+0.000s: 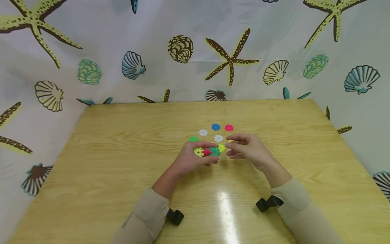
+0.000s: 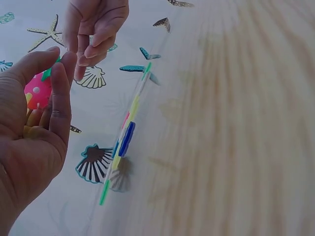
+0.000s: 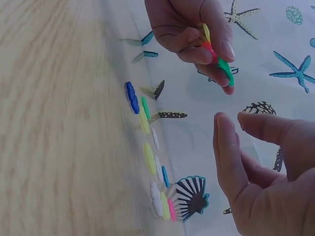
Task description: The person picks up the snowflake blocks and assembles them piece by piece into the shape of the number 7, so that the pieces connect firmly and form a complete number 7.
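Observation:
My left hand [image 1: 187, 159] grips a short chain of notched plastic flower discs: a yellow disc [image 1: 198, 151], a pink disc [image 1: 206, 152] and a green disc [image 1: 215, 151] joined edge to edge. In the right wrist view the chain's green end [image 3: 226, 71] sticks out past the left fingertips. Just to the right, my right hand [image 1: 251, 150] hovers with thumb and fingers bent towards each other. A gap shows between them in the right wrist view, with nothing seen in it. Beyond the chain, a yellow disc [image 1: 221, 147] appears between the hands.
Several loose discs lie flat on the wooden table [image 1: 122, 162] behind the hands, among them a blue disc [image 1: 215, 127], a pink one [image 1: 229, 127], a white one [image 1: 203, 133] and a green one [image 1: 194, 139]. A shell-patterned cloth [image 1: 152, 78] hangs around the table's far edge.

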A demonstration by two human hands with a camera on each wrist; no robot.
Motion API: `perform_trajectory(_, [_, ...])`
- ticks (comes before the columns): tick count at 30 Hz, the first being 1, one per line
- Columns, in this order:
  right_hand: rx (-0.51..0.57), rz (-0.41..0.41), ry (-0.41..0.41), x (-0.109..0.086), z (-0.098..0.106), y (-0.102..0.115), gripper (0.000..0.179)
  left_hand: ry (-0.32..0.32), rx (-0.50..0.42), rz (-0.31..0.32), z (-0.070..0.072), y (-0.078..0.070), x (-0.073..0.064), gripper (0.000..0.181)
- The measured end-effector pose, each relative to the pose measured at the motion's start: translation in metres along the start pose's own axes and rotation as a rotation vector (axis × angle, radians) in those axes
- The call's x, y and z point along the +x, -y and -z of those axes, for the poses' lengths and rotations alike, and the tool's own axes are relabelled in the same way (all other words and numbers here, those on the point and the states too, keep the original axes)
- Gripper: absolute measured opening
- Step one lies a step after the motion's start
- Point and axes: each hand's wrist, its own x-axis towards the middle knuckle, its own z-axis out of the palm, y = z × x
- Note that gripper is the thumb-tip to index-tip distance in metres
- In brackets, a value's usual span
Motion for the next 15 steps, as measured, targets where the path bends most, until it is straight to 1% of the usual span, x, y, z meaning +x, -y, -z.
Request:
perform_trajectory(4, [-0.048,-0.013,-0.029,0.002,0.005,-0.001,0.043,0.028,-0.037,0.007,0.0,0.001,0.002,0.045])
perform_trajectory(9, [-0.123,-0.03,-0.066,0.007,0.013,-0.002,0.043,0.026,-0.037,0.013,-0.001,0.001,0.002,0.044])
perform_trajectory(15, [-0.25,-0.068,-0.063,0.013,0.018,-0.005,0.041,0.029,-0.032,0.008,0.0,0.001,0.002,0.043])
